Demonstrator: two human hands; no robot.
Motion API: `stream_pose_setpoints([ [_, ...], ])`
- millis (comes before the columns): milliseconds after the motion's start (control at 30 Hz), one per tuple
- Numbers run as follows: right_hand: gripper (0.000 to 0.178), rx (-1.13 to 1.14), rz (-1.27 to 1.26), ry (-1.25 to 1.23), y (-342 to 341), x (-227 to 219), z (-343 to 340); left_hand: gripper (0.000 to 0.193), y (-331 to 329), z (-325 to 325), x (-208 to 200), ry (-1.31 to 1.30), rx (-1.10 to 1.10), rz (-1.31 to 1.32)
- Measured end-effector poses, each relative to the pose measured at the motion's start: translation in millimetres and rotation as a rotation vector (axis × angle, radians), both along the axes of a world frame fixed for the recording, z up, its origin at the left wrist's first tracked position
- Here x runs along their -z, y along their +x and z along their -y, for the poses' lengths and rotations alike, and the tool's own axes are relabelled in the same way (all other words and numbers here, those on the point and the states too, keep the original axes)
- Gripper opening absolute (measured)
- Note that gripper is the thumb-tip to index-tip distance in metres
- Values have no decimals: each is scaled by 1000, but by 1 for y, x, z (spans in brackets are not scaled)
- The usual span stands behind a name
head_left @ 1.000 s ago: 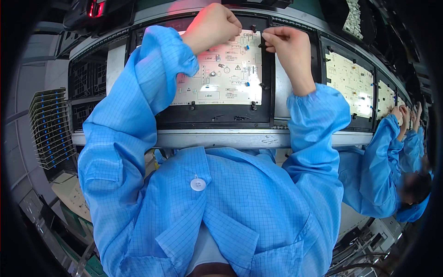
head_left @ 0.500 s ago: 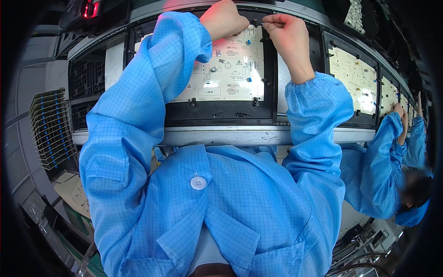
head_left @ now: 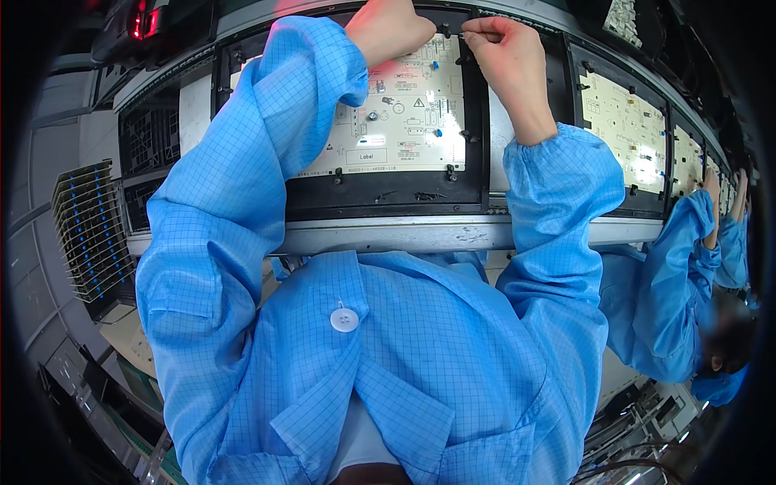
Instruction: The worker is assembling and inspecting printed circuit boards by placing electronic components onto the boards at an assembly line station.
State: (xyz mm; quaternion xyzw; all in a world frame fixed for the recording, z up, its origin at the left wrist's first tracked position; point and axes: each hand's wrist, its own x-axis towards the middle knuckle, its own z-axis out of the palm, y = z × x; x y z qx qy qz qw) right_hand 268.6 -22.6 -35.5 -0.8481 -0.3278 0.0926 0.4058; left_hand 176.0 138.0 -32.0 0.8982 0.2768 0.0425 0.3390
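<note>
A cream printed circuit board (head_left: 414,105) with a few small parts and blue pieces on it lies in a black frame (head_left: 388,199), held by black clips along its edges. My left hand (head_left: 392,34) is over the board's far edge, its fingers curled in and mostly hidden behind the back of the hand. Beyond the far right corner, my right hand (head_left: 511,63) has thumb and forefinger pinched together close to a black clip (head_left: 462,60). Whatever sits between those fingertips is too small to make out.
A metal rail (head_left: 396,233) runs along the near side of the frame. More boards (head_left: 624,133) in black frames line up to the right, where a person in a blue sleeve (head_left: 675,259) works. A rack of stacked boards (head_left: 90,230) stands at the left.
Both my hands stay at the board's far edge, the right fingertips shifted only slightly. The view has moved a little. The neighbouring person's hands have moved slightly farther along their board.
</note>
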Motion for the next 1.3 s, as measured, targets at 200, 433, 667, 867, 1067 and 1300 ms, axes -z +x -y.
stream_pose_setpoints([
  [200, 21, 30, -48, 4, -6, -14, -14, 35, -20, 29, -25, 31, 119, 432],
  [433, 24, 30, 118, -66, 10, -5, -25, 36, 7, 6, 3, -70, 1, 122],
  [667, 31, 40, 210, -221, 0, -18, -33, 38, 9, 7, 6, -50, 13, 69],
  [867, 28, 46, 244, -217, -6, -14, -33, 31, -4, 14, -8, -58, 151, 245],
  [1067, 23, 18, 276, -179, 1, -5, -28, 29, 10, 9, 2, -90, 313, 213],
  [1300, 13, -129, 340, -160, -18, -10, 0, 29, -35, -5, -26, -7, 233, -27],
])
